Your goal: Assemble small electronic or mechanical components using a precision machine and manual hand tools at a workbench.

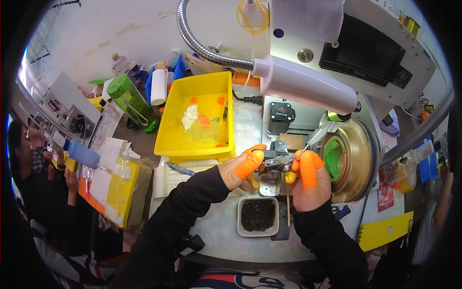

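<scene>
Orange finger cots cover fingertips on both hands, and a yellow one shows below them. My left hand (239,172) is closed on the left side of a small dark metal clamp-like fixture (278,163) in front of the machine. At its right side, my right hand (310,183) has its fingers bent together in a pinch; what they hold is too small to make out. A slim silver pointed tool (315,138) slants down to these fingertips. Below the hands stands a square white tray (240,224) of dark fine shavings, with a thin wooden stick (288,212) beside it.
A yellow bin (164,139) with orange bits stands back left, near a green bottle (126,98). A pale lamp tube (308,84) hangs above my hands. A brass-coloured wheel (353,168) is close on the right, with a yellow folder (385,232) below. Another person sits far left.
</scene>
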Action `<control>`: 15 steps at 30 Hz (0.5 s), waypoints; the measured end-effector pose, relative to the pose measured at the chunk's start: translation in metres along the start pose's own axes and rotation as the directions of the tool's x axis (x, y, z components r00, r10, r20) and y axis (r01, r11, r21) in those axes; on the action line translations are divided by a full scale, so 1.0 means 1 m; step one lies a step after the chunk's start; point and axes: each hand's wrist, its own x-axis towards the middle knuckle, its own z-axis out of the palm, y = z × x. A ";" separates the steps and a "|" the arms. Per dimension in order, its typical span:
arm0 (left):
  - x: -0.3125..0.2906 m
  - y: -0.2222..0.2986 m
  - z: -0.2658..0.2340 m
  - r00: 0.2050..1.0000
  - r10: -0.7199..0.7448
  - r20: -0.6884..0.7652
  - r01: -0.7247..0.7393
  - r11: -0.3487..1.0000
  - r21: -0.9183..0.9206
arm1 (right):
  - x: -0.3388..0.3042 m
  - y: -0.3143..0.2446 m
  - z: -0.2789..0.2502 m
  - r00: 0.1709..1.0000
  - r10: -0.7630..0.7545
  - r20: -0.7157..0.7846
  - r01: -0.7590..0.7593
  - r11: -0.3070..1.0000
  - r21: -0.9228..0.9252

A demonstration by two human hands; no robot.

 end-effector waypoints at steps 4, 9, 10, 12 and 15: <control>0.002 0.003 -0.001 0.998 0.053 -0.039 -0.055 0.996 -0.064 | 0.007 0.003 0.003 0.993 -0.114 -0.007 0.113 0.992 -0.064; -0.004 0.033 0.007 0.920 0.255 -0.298 -0.074 0.858 0.509 | 0.008 0.000 0.002 0.988 -0.152 -0.007 0.149 0.976 -0.160; 0.000 0.037 0.006 0.781 0.566 -0.264 -0.256 0.676 0.691 | 0.008 0.000 0.002 0.988 -0.157 -0.002 0.154 0.972 -0.177; 0.005 0.045 0.008 0.567 0.809 -0.153 -0.369 0.416 0.831 | 0.007 0.000 0.001 0.987 -0.163 -0.004 0.159 0.968 -0.195; 0.004 0.053 0.012 0.686 0.727 -0.033 -0.528 0.529 0.665 | 0.005 0.000 0.005 0.991 -0.137 -0.003 0.135 0.975 -0.176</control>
